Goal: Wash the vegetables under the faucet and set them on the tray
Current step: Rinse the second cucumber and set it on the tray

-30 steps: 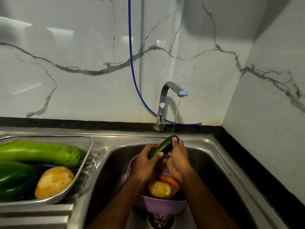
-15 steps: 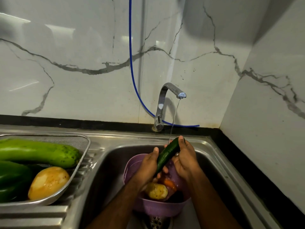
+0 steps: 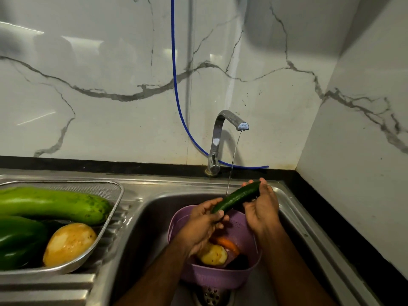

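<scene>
Head view: cucumber held tilted over sink, thin water stream from faucet landing on it. Left hand fingers curled round lower end; right hand fingers gripping upper end. Purple colander below in sink, holding potato and carrot. Metal tray on drainboard at left: long green gourd, green pepper, second potato.

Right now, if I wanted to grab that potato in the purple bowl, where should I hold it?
Probably from above, fingers round the middle of the potato. It lies low in the purple bowl, with a carrot against its far side, so the top is the open way in.
</scene>
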